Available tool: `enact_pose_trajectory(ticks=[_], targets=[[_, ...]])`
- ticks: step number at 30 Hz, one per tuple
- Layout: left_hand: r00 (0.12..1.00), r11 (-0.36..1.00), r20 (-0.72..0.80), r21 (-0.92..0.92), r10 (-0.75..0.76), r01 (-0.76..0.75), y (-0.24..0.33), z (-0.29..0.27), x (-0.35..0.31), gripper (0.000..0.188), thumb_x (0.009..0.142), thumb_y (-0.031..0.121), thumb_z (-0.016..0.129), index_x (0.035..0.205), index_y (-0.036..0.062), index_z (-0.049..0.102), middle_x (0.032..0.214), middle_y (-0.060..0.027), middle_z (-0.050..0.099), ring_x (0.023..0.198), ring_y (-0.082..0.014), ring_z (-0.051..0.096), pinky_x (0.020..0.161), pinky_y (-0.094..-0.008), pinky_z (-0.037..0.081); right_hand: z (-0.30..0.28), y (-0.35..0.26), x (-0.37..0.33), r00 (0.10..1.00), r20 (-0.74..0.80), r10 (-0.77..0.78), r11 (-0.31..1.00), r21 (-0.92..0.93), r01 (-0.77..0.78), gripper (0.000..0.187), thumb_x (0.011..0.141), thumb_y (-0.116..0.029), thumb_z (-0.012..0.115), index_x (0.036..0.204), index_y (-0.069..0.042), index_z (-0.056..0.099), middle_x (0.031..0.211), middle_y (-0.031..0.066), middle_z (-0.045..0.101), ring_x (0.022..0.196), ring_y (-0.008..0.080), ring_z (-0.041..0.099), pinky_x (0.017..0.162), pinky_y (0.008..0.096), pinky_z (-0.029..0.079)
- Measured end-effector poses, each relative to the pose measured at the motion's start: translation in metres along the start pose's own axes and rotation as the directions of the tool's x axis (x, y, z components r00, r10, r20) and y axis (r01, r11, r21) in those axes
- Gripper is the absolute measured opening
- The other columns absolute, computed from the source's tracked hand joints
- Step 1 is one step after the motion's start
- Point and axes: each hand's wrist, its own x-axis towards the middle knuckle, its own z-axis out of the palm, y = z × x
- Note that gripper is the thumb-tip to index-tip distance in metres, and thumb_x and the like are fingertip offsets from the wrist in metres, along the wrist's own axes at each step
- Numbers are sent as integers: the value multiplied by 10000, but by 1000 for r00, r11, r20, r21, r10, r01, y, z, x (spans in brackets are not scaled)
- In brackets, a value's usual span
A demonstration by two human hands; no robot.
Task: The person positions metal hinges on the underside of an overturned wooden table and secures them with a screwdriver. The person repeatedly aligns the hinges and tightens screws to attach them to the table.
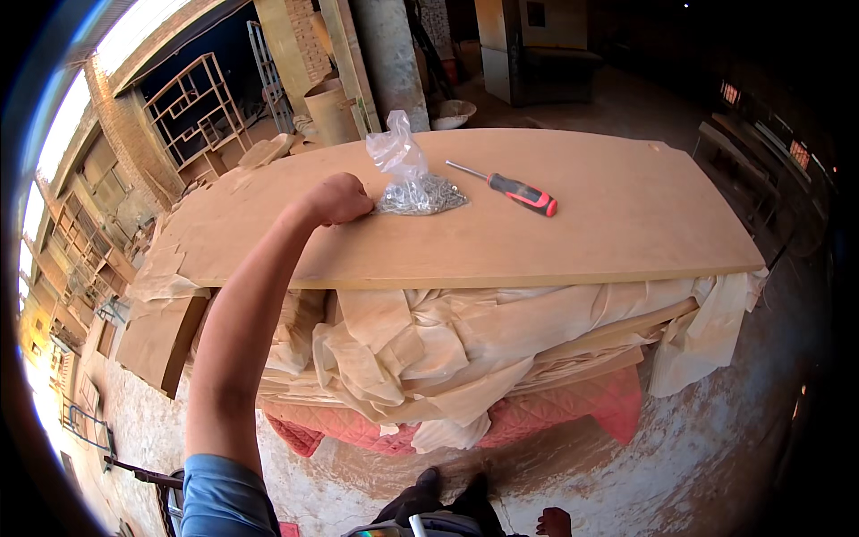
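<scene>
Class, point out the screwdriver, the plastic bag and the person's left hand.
Screwdriver (pixel 515 190): head view, on its red and black handle.
Plastic bag (pixel 417 192): head view, on its filled lower part.
Left hand (pixel 341 199): head view, on its back.

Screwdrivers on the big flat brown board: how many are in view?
1. The red-and-black-handled metal screwdriver lies right of the clear plastic bag of small metal pieces, on the flat brown board. Others could be hidden in the crumpled beige wrapping below.

Red quilt | brn drum, bkgd | lattice frame, L | poss. bench, dim R
</scene>
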Motion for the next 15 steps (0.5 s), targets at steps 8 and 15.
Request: enact_pose_trajectory(ticks=[8,15], targets=[[995,995,93,102,-32,23,14,-2,-1,246,815,216,603,736,-15,635,618,-101,584,502,-198,551,461,-378,450,-7,-13,10,1000,-17,2,999,-47,-3,299,971,-305,617,1158,-71,628,845,102,665,606,202,620,508,361,549],[999,474,32,-880,-17,36,-31,-9,-3,204,893,179,563,719,79,522,620,-30,511,468,-119,436,362,-269,277,-2,-3,14,999,-13,31,999,25,-30,288,964,-310,637,1139,-82,634,825,89,663,585,189,607,481,350,527]])
